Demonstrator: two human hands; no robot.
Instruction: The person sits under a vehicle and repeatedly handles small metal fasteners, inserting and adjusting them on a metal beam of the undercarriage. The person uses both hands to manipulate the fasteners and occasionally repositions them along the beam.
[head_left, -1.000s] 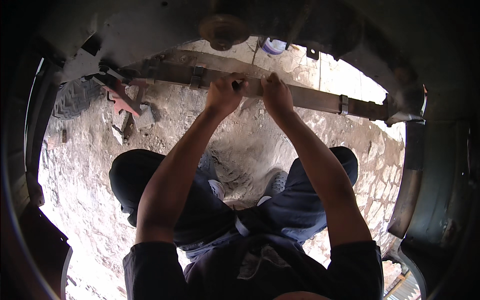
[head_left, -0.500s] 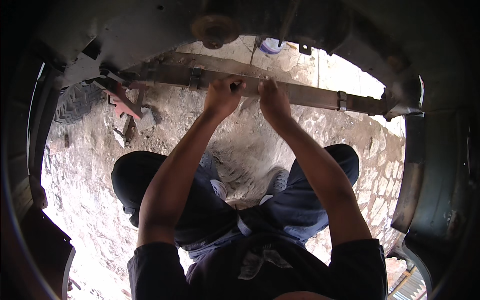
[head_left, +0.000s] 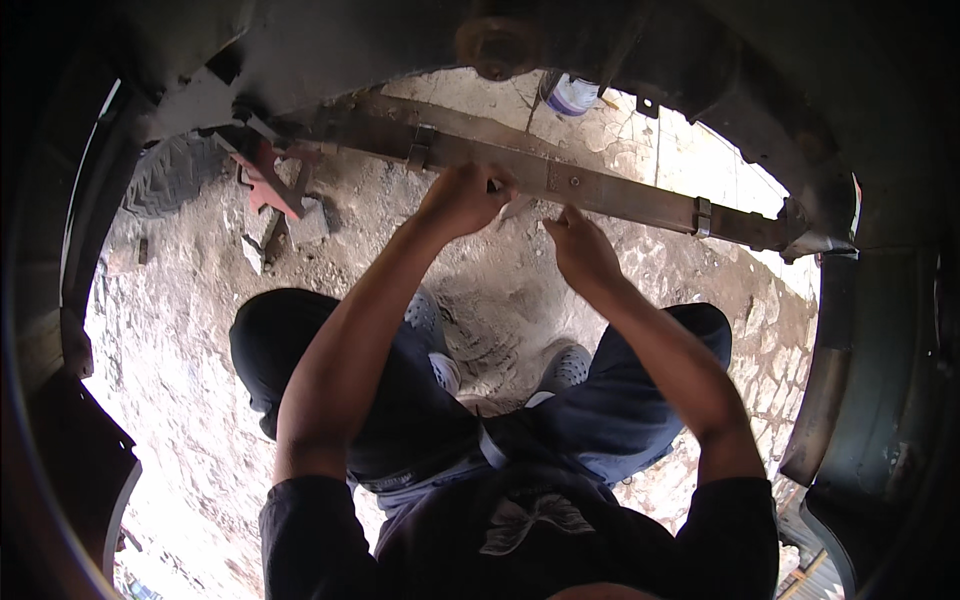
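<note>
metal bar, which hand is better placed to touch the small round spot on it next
Probably the right hand: it is nearer the small round spot, just below it in view. The left hand is at the metal bar, farther left.

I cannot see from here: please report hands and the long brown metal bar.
Left bare hand over bar, hiding part; right bare hand close, contact unclear; grey metal clips on bar.

Metal bar (head_left: pixel 635 197) spans past 10 to past 2 o'clock, bearing left clamp (head_left: pixel 420 148) near 11, right clamp (head_left: pixel 703 217) near 2. Tyre (head_left: pixel 170 180): 10 o'clock, left of stand (head_left: pixel 264 180). Container (head_left: pixel 573 96): 1 o'clock, beyond bar.
</note>
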